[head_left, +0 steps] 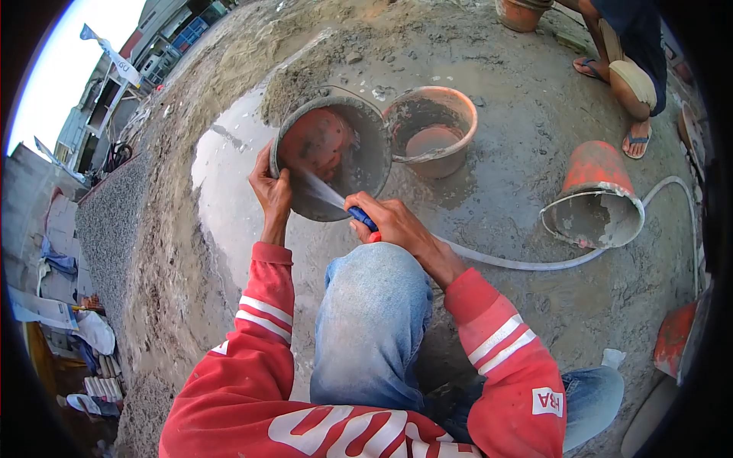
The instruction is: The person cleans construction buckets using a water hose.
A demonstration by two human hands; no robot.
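My left hand [272, 187] grips the rim of a tilted bucket [359, 137], its opening facing me. Grey cement coats much of the bucket's inside, and reddish-orange shows at its bottom. In my right hand [397, 225] is a hose nozzle [362, 219], blue with a red part. Water sprays from it into the bucket. A pale hose [527, 265] runs from near my right hand across the ground to the right. Just beyond the tilted bucket stands an upright orange bucket [463, 107], stained grey inside.
An orange bucket [599, 172] lies on its side at right. Another bucket [522, 14] stands at the top, near a person in sandals [634, 84]. Wet grey mud [504, 183] surrounds me, with a pale puddle [229, 179] at left. Gravel [114, 206] lies farther left.
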